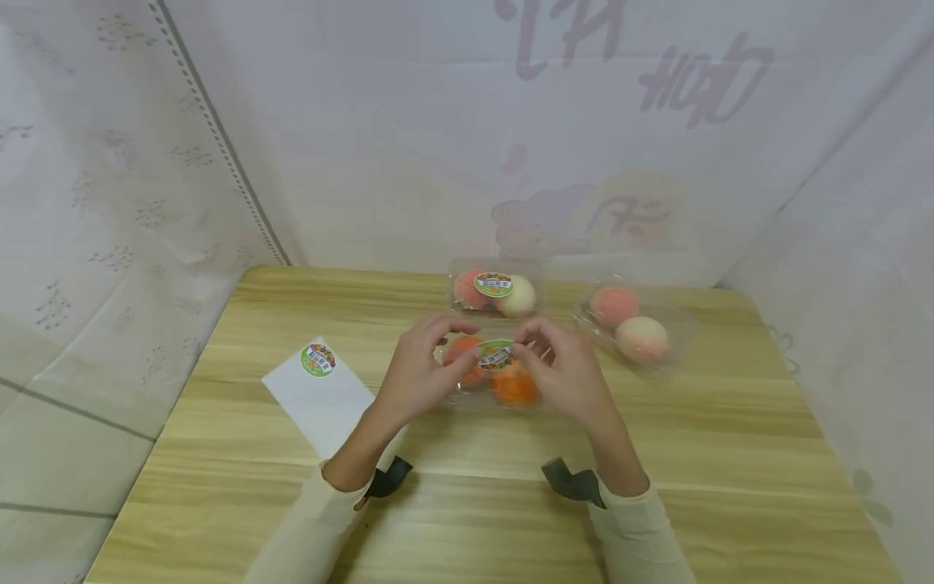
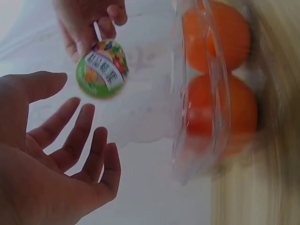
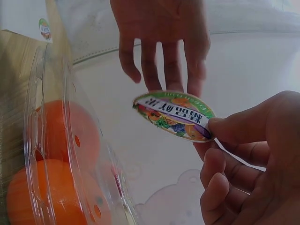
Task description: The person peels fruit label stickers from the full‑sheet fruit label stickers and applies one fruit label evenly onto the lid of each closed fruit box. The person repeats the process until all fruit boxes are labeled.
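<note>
An oval fruit-print sticker (image 1: 496, 355) is held above a clear plastic box (image 2: 180, 161) with orange fruits (image 1: 516, 388) inside. My right hand (image 1: 567, 375) pinches one edge of this sticker (image 3: 173, 116) between thumb and forefinger. Opposite it, my left hand (image 1: 419, 375) has its fingers spread and loosely bent. In the left wrist view, a small gap parts the left thumb from the sticker (image 2: 102, 70). The box sits on the table, under and between both hands.
On the wooden table (image 1: 467, 519), a white sheet (image 1: 321, 397) bearing another round sticker (image 1: 318, 360) lies at left. Behind the orange fruits stands a stickered clear box of peach-like fruits (image 1: 520, 296). A similar box with peach-like fruits (image 1: 642, 339) is at right.
</note>
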`<state>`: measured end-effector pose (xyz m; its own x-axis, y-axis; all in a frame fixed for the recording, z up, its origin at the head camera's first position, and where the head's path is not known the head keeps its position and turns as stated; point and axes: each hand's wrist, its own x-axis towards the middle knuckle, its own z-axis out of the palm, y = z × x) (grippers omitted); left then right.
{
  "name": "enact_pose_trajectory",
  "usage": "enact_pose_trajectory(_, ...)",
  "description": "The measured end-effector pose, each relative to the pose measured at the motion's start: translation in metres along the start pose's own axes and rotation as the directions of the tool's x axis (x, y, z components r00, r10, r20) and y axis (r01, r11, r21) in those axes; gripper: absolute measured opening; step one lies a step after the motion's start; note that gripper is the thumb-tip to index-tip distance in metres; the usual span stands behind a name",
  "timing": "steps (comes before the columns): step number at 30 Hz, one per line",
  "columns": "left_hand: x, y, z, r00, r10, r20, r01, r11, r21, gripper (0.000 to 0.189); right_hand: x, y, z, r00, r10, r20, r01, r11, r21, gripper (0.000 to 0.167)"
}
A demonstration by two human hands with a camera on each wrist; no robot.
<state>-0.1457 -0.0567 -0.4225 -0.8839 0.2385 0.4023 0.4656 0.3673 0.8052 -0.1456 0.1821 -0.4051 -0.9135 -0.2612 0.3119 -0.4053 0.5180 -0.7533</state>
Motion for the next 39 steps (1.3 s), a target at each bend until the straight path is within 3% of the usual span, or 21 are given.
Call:
enact_pose_trajectory(8, 0.004, -0.005, 0.014, 0.998, -0.052, 0.037, 0.055, 0.994, -0.097, 0.014, 0.003, -0.001, 0.005, 0.999, -0.024, 0.027, 0.024, 1.000, -0.003, 0.010)
enact_pose_trajectory(18, 0.003, -0.008, 0.016, 0.993, -0.097, 0.062, 0.106, 0.983, -0.149, 0.010, 0.003, 0.002, 0.010, 0.999, -0.050, 0.023, 0.050, 0.999, -0.017, 0.014)
enact_pose_trajectory(24, 0.001, -0.010, 0.016, 0.986, -0.144, 0.086, 0.161, 0.956, -0.244, 0.007, 0.003, 0.002, 0.010, 0.999, -0.036, 0.024, 0.036, 0.999, -0.006, 0.009)
enact_pose_trajectory(26, 0.001, -0.010, 0.016, 0.978, -0.191, 0.087, 0.209, 0.925, -0.317, 0.007, 0.002, 0.002, 0.010, 1.000, -0.020, 0.021, 0.020, 1.000, 0.002, 0.016)
enact_pose_trajectory(28, 0.000, -0.009, 0.017, 0.965, -0.249, 0.086, 0.262, 0.872, -0.414, 0.009, 0.002, 0.003, 0.010, 1.000, -0.006, 0.012, 0.006, 1.000, 0.015, 0.024)
enact_pose_trajectory(33, 0.000, -0.004, 0.021, 0.927, -0.368, 0.075, 0.320, 0.670, -0.669, 0.005, 0.003, 0.005, 0.015, 1.000, 0.003, 0.007, -0.004, 0.994, 0.114, 0.033)
enact_pose_trajectory(35, 0.001, -0.002, 0.023, 0.917, -0.396, 0.057, 0.307, 0.607, -0.733, 0.005, 0.004, 0.006, 0.018, 1.000, -0.002, 0.015, -0.001, 0.988, 0.154, 0.035)
enact_pose_trajectory(39, 0.000, 0.002, 0.027, 0.899, -0.438, 0.019, 0.281, 0.543, -0.792, 0.015, 0.004, 0.005, 0.026, 0.999, 0.004, 0.031, -0.010, 0.981, 0.192, 0.036)
